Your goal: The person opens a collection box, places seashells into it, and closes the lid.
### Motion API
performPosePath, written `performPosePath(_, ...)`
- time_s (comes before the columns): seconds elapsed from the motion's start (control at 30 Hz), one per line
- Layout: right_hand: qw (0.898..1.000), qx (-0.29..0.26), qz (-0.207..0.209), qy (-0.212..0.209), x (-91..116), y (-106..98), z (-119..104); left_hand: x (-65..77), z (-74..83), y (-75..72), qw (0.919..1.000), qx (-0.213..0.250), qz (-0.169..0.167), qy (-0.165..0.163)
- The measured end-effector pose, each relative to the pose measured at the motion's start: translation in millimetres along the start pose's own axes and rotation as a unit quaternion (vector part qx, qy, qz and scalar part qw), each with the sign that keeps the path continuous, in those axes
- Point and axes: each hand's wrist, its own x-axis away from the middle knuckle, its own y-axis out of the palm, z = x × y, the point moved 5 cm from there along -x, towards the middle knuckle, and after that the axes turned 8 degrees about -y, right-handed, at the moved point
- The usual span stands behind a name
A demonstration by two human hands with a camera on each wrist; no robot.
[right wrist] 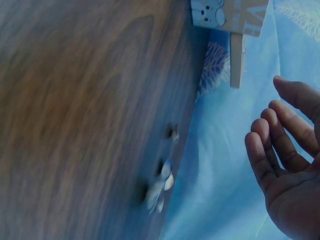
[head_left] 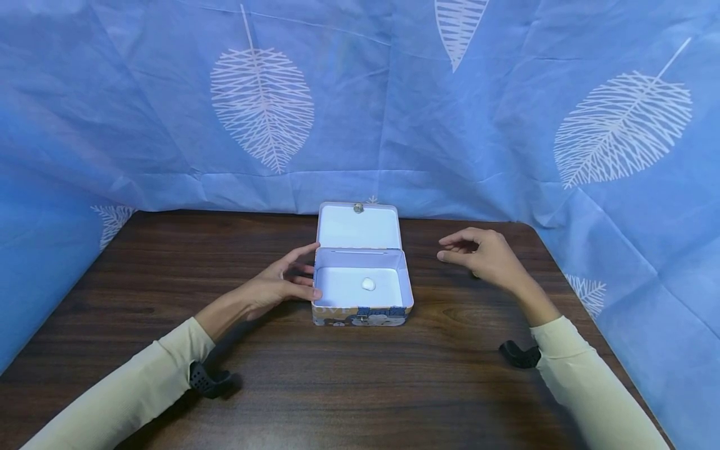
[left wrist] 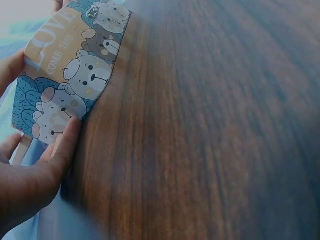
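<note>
A small tin box (head_left: 343,289) stands at the table's middle, its lid (head_left: 360,230) tipped back. One small white piece (head_left: 368,284), a shell or pebble, lies on the box floor. My left hand (head_left: 278,284) holds the box by its left end, thumb at the front corner and index finger toward the back. Bears and lettering decorate the box front (left wrist: 75,75) in the left wrist view. To the right of the box, my right hand (head_left: 486,256) hovers with loosely bent fingers and nothing visible in them.
Several small shell-like pieces (right wrist: 156,192) lie on the dark wooden table (head_left: 360,381), blurred in the right wrist view; my right hand mostly hides them in the head view. Behind the table hangs a blue cloth (head_left: 360,112) with white leaf prints.
</note>
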Motion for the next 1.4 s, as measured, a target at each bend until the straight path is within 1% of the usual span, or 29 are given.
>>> performPosePath(0.13,1.0,0.007,-0.003,0.007,5.6,-5.4,9.8,0.1,-1.1,-0.5,1.0,0.001,0.002,0.002)
performPosePath(0.47,0.997,0.026,-0.034,0.059,20.3,-18.7,45.9,-0.2,-1.0,-0.4,0.9998,-0.007,-0.001,0.019)
performPosePath(0.7,0.994,0.031,-0.064,0.086,26.3,-19.9,69.2,1.2,0.2,2.0,0.9996,0.002,-0.007,0.026)
performPosePath(0.87,0.989,0.054,-0.093,0.101,27.5,-18.0,82.1,2.5,0.3,3.1,0.9992,-0.002,-0.014,0.037)
performPosePath(1.0,0.987,0.075,-0.103,0.102,27.4,-16.4,87.9,2.9,1.0,1.7,0.9991,-0.007,-0.006,0.041)
performPosePath(1.13,0.985,0.084,-0.105,0.106,26.7,-15.1,90.7,2.8,1.5,0.2,0.9993,-0.001,-0.001,0.038)
performPosePath(1.4,0.981,0.092,-0.119,0.12,26.0,-10.8,95.6,3.5,3.3,0.0,0.9992,0.003,-0.005,0.04)
